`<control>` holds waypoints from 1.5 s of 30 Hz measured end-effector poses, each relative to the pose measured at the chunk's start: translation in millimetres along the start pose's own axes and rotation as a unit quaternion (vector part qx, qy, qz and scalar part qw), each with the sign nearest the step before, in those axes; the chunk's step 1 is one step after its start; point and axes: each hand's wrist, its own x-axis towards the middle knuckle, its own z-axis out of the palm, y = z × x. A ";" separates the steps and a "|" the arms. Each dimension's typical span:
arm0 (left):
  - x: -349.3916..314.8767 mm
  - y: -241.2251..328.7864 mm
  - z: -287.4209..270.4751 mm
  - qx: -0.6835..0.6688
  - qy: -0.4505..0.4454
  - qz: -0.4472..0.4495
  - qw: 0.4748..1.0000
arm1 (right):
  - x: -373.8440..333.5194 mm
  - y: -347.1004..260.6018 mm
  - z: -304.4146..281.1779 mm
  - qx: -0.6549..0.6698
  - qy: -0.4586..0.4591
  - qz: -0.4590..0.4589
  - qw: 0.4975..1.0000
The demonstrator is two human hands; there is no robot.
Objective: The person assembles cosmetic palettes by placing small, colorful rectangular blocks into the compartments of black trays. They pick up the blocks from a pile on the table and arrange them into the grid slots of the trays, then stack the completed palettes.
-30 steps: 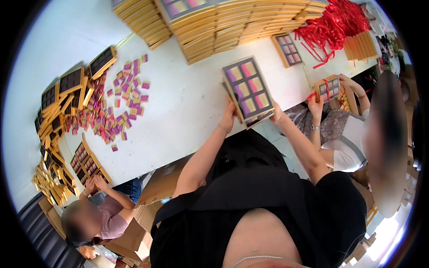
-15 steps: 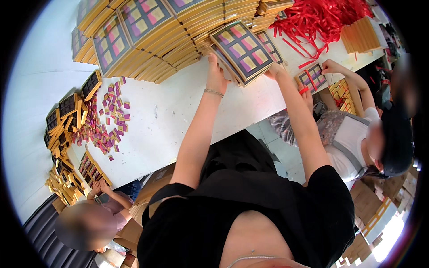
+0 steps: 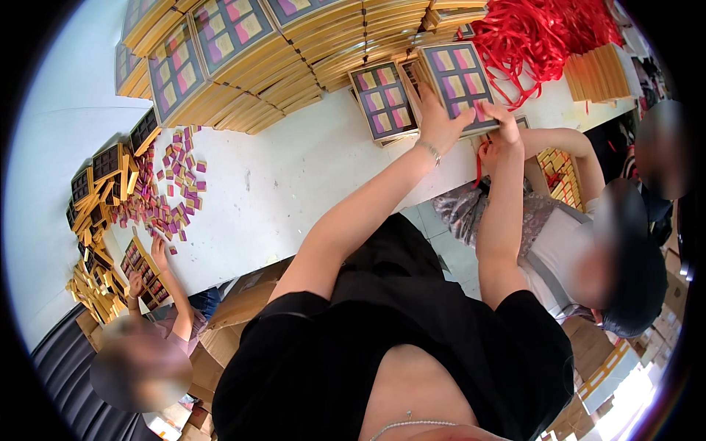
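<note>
My left hand [image 3: 440,125] and my right hand [image 3: 504,123] are both closed on a stack of flat gift boxes [image 3: 457,79], gripping its near edge and lower corners. The top box has a dark divided face with pink, purple and cream squares, and a gold side. Just left of it, a second small stack of the same boxes [image 3: 382,103] lies on the table, apart from my hands. Part of another box shows between the two. My fingers hide the near edge of the held stack.
Tall piles of gold-edged boxes [image 3: 243,95] line the table's far side. Red ribbons [image 3: 544,37] heap at the back right, beside upright gold boxes [image 3: 599,73]. Loose small squares [image 3: 176,176] and open trays [image 3: 110,176] lie left. Co-workers sit at right [image 3: 551,235] and left [image 3: 173,316].
Both hands have moved right, leaving one stack on the table and now holding another. The co-worker at right has leaned closer; the left co-worker's hands have separated, one reaching toward the loose squares.
</note>
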 end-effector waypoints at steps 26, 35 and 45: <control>3.8 -71.6 -119.8 -0.214 0.162 -0.244 0.932 | 41.2 97.7 50.4 0.183 0.412 -0.020 0.893; 18.1 -135.6 -126.2 -0.103 0.113 -0.198 0.968 | 90.5 119.8 89.6 0.328 0.345 -0.149 0.866; -85.4 -61.1 -603.5 -0.164 0.217 -0.141 0.952 | 10.4 238.8 210.3 -0.146 0.321 0.004 0.936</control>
